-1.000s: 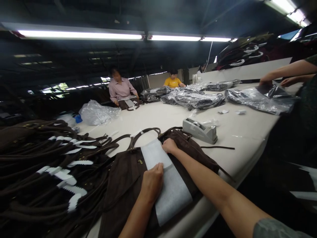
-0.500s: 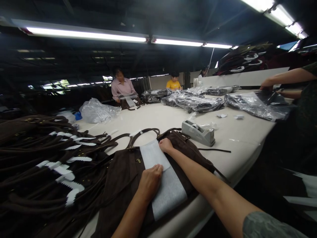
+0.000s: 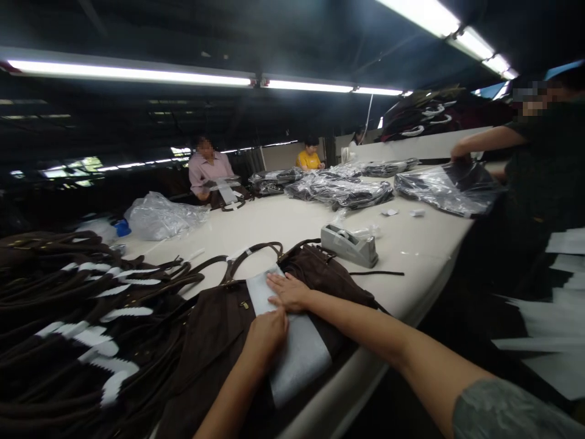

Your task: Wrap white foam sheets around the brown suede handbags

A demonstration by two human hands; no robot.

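Note:
A dark brown fabric bag [image 3: 214, 329] lies in front of me at the table's near edge, its looped handles [image 3: 253, 253] pointing away. Wrapped across its middle is a white paper band [image 3: 304, 353]. My left hand [image 3: 269, 332] is closed, its curled fingers gripping the band near an overlap in the paper; the fingertips are partly hidden. Just beyond it, my right hand [image 3: 289, 292] lies flat on the band with fingers spread, almost touching the left. A grey tape dispenser [image 3: 350, 246] stands behind the bag's right side.
Brown bags [image 3: 59, 317] with white paper on their handles are heaped at left. Behind them sits crumpled clear plastic [image 3: 164, 216]. Plastic-wrapped bags [image 3: 340, 188] lie across the table [image 3: 256, 222]. A person at right [image 3: 543, 146] handles another wrapped bag; other people are at the far side.
My right hand has moved from the band's far right edge onto its top and opened flat. My left hand stays closed at the band. The whole view has shifted slightly.

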